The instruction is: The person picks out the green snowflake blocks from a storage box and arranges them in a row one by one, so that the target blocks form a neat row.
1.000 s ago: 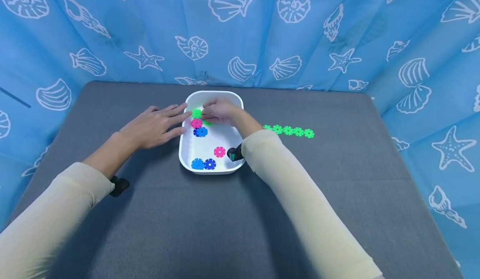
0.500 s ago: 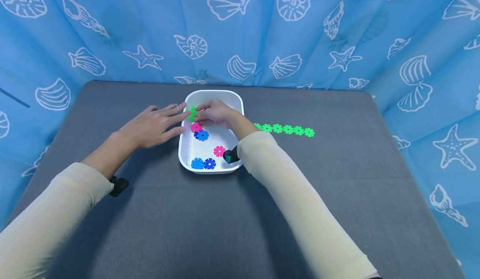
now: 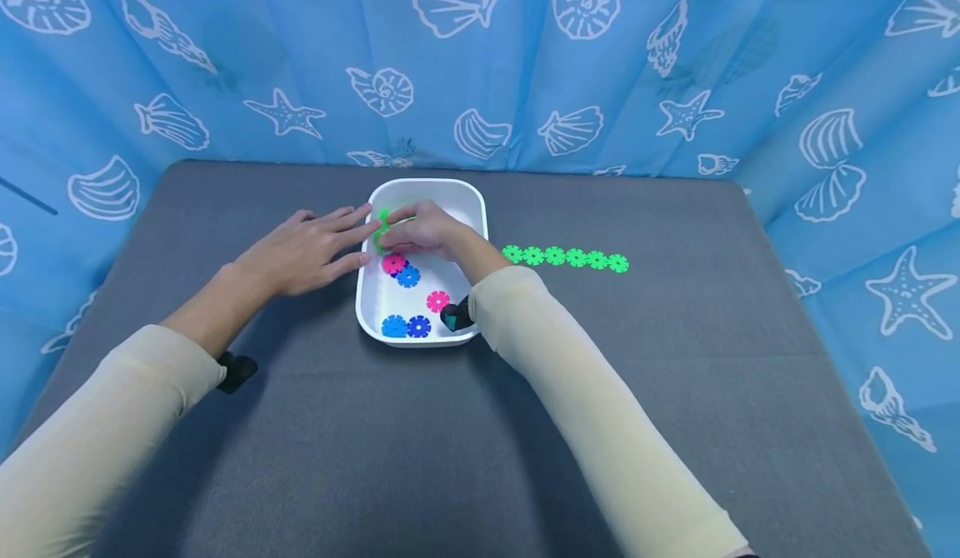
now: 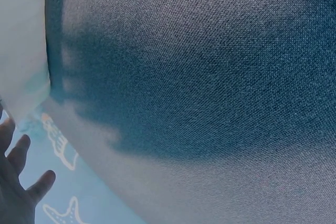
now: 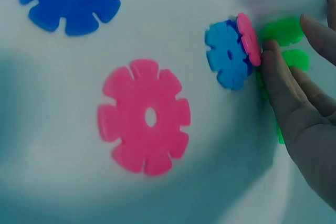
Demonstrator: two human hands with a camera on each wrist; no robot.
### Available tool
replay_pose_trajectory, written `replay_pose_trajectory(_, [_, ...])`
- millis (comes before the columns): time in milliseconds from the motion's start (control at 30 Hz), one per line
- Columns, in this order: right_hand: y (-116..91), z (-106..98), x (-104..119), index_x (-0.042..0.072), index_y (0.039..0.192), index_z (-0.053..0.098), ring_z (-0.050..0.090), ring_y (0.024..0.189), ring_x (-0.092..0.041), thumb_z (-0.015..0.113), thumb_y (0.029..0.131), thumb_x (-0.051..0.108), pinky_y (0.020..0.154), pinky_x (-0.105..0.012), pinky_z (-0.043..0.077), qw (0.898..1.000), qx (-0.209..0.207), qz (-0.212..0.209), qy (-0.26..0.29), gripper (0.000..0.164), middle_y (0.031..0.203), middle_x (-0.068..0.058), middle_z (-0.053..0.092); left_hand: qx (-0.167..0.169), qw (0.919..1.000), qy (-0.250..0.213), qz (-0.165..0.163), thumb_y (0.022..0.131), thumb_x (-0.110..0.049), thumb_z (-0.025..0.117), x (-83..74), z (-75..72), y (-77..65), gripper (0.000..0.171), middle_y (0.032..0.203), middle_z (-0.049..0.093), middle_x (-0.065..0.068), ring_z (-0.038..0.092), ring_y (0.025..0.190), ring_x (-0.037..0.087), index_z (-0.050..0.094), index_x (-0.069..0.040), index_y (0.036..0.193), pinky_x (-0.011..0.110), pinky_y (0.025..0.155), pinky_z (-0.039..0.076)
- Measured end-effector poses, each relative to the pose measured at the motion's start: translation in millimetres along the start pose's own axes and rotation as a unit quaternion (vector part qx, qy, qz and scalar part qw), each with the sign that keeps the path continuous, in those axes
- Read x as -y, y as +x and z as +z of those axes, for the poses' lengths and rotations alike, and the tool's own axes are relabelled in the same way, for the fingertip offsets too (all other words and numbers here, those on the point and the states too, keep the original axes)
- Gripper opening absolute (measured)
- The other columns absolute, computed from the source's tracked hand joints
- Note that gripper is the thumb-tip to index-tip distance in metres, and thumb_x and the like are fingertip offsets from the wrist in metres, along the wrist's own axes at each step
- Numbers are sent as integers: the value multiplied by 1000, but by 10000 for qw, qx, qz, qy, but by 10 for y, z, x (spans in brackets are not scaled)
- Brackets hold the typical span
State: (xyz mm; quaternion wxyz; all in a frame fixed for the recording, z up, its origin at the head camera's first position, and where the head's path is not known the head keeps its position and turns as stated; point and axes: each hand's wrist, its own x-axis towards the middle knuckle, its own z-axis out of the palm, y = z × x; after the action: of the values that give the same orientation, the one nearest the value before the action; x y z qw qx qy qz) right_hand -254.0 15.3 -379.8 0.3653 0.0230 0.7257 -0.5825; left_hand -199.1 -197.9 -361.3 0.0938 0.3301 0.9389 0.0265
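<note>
1. White tray [image 3: 393, 298], round-cornered, on a grey table [image 3: 420, 450]; it holds loose flower-shaped discs.
2. Left hand [image 3: 307, 254], fingers straight and spread apart, fingertips at the tray's left rim; cream sleeve [image 3: 127, 408].
3. Right hand [image 3: 427, 229], inside the tray near its left wall, fingertips at the green discs [image 5: 286, 31]. The hand itself partly covers these, so whether the fingers clamp one or merely touch it cannot be told.
4. Pink disc [image 3: 393, 265], just nearer the person than the green ones, overlapping a dark blue disc, with a light blue disc [image 3: 408, 276] alongside.
5. Second pink disc [image 5: 131, 116], lying flat and apart on the tray floor.
6. Light blue and dark blue pieces [image 3: 394, 326], side by side at the tray's near end.
7. Row of six green discs [image 3: 575, 257], laid edge to edge on the table, right of the tray.
8. Blue curtain [image 3: 517, 58], printed with white shells and starfish, behind the table.
</note>
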Motion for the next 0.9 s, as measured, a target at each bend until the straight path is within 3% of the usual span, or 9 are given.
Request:
replay_pose_trajectory(300, [9, 59, 21, 5, 124, 58, 72, 92, -16, 78, 87, 12, 84, -25, 56, 9986, -305, 63, -437, 43, 103, -8, 70, -63, 10000, 3, 36, 105, -53, 39, 14, 11, -5, 65, 165, 18, 10, 23, 149, 36, 27, -19, 159, 68, 108, 28])
replay_pose_trajectory(600, [-31, 18, 46, 3, 127, 60, 71, 93, -21, 69, 93, 3, 88, -29, 56, 9988, -223, 165, -403, 36, 108, -13, 66, -66, 10000, -37, -23, 104, -47, 46, -6, -1, 6, 65, 165, 19, 11, 23, 149, 37, 28, -19, 158, 69, 109, 27])
replay_pose_trajectory(900, [-40, 20, 33, -1, 123, 64, 71, 85, -20, 65, 92, -4, 79, -27, 58, 9972, -507, 283, -462, 31, 106, -14, 65, -20, 10000, -73, -42, 103, -47, 48, -23, -15, 1, 65, 165, 19, 11, 23, 149, 38, 29, -18, 158, 69, 109, 26])
